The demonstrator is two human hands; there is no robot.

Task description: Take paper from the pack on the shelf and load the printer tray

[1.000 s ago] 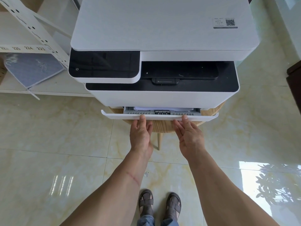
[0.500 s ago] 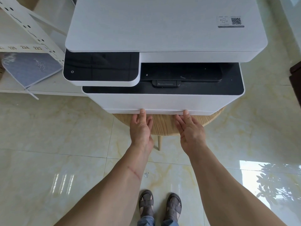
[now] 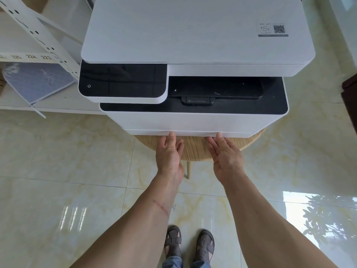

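A white and black printer (image 3: 193,78) stands on a round wooden table (image 3: 195,149). Its paper tray (image 3: 193,133) sits flush in the bottom front, and the paper inside is hidden. My left hand (image 3: 170,153) and my right hand (image 3: 225,155) are flat, palms down, fingers apart, with the fingertips touching the tray's front edge. Neither hand holds anything. No loose paper or pack shows in view.
A white metal shelf (image 3: 38,47) with numbered labels stands at the left, a grey-blue pad (image 3: 38,80) on its lower board. Glossy marble floor tiles (image 3: 67,171) spread around. My sandalled feet (image 3: 189,242) are below. A dark piece of furniture (image 3: 350,97) edges the right.
The tray stood open a second ago with paper showing inside. Both hands pushed it in until it sat flush, and my fingertips stay at its front edge.
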